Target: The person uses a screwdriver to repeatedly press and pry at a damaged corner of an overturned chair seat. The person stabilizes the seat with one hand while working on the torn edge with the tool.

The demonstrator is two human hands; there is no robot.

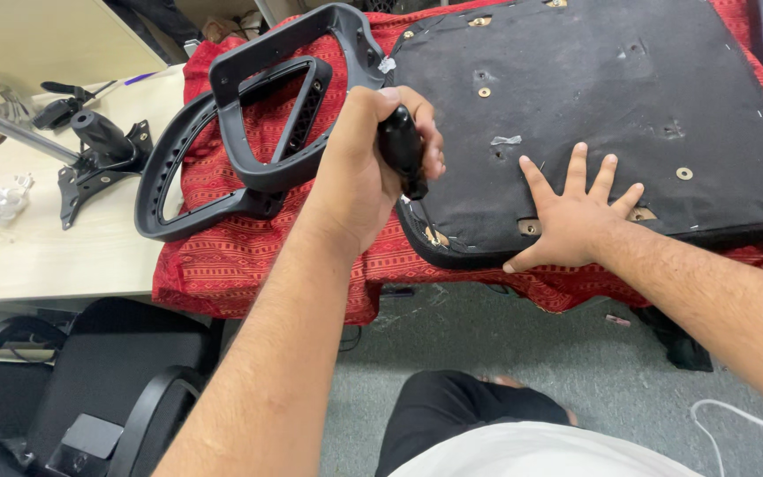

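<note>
Metal chair base mechanism (99, 155) on pale counter (37, 256); white cable (735, 415) on grey floor (505, 336); black chair (72, 397) below.

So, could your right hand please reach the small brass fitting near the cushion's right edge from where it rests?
Probably yes: the right hand lies flat on the seat cushion, and nothing lies between it and the fitting.

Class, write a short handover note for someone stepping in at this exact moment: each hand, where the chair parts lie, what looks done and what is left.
Left hand: closed around a black tool handle, its tip at the near left corner of the seat base.
Right hand: flat, fingers spread, pressing the seat base's near edge.
Seat base lies underside up on the red cloth. Two black armrests lie loose beside it, left. Chair mechanism sits on the beige table.
Done: nothing visibly attached.
Left: armrests and mechanism are unmounted.
</note>
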